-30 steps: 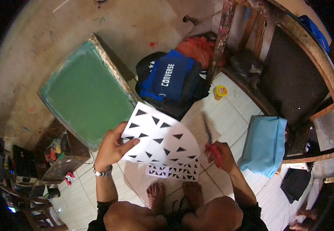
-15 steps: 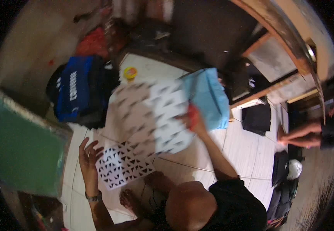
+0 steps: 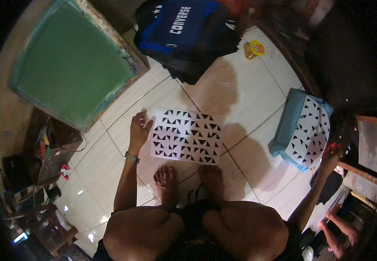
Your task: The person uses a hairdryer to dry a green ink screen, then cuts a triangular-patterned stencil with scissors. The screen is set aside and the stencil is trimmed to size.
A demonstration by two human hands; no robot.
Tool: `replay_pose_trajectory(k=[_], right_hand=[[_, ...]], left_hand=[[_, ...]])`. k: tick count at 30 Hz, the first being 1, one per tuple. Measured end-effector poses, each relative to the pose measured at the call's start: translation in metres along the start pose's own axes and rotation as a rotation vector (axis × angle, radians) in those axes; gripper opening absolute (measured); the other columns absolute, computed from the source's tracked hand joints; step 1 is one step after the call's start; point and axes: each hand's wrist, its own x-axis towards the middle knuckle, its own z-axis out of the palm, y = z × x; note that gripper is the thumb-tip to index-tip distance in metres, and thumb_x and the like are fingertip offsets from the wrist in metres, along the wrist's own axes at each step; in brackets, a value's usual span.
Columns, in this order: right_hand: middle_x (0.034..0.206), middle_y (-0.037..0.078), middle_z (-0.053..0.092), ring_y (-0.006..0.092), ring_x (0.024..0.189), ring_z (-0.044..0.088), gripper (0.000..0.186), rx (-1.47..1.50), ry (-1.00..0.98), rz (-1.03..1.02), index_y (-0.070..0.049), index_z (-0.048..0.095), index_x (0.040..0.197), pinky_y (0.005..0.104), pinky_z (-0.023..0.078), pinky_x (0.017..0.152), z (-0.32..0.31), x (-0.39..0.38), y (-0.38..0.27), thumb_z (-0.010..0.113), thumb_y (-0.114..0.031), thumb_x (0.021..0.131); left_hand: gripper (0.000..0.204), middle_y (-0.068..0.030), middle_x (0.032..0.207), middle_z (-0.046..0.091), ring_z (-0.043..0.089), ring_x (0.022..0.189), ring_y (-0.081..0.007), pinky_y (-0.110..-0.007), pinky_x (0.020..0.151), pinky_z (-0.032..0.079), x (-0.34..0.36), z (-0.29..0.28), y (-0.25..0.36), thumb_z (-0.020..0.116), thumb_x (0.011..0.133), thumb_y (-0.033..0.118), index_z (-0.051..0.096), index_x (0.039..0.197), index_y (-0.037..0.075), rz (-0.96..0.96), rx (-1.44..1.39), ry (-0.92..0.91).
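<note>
A white sheet printed with black triangles point(image 3: 186, 135) lies on the floor just beyond my feet. At its left edge is my left hand point(image 3: 139, 129), thumb apart from slightly bent fingers, holding nothing that I can see. Far to the right, my right hand point(image 3: 331, 160) is closed on a small red thing point(image 3: 333, 146) whose kind I cannot make out. Next to those fingers, a second triangle-patterned sheet point(image 3: 309, 132) rests over a light blue bag-like item point(image 3: 279, 145). Whether the right fingers also grip this sheet cannot be made out.
A green framed panel point(image 3: 73, 63) leans at the upper left. Dark blue and black fabric items point(image 3: 188, 43) are piled at the top, with a yellow-lidded cup point(image 3: 254, 49) to their right. Another person's legs point(image 3: 338, 230) show at lower right. Dark wooden furniture point(image 3: 53, 139) stands at left.
My right hand has carried the larger patterned sheet rightward, from over the floor onto the light blue item. The left hand stays by the smaller sheet. The head view has turned and shifted.
</note>
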Motion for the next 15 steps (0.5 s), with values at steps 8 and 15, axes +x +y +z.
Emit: replay_pose_trajectory(k=[8, 15], right_hand=[[0.065, 0.001, 0.061, 0.0112, 0.052, 0.055, 0.033, 0.746, -1.493, 0.114, -0.009, 0.069, 0.084, 0.0296, 0.043, 0.047, 0.025, -0.157, -0.263, 0.065, -0.039, 0.096], [0.062, 0.008, 0.058, 0.0207, 0.056, 0.061, 0.052, 0.561, -0.710, 0.166, -0.001, 0.067, 0.085, 0.0376, 0.046, 0.054, 0.050, -0.105, -0.269, 0.056, -0.050, 0.098]], left_hand=[[0.076, -0.0151, 0.135, 0.051, 0.041, 0.133, -0.0366, -0.047, 0.111, 0.037, 0.041, -0.015, 0.013, 0.088, 0.068, 0.020, 0.054, 0.134, 0.007, 0.262, 0.387, -0.244], [0.058, -0.0152, 0.117, 0.057, 0.053, 0.118, -0.0341, -0.044, 0.101, 0.045, 0.035, -0.004, 0.018, 0.086, 0.071, 0.017, 0.060, 0.121, 0.003, 0.419, 0.351, -0.246]])
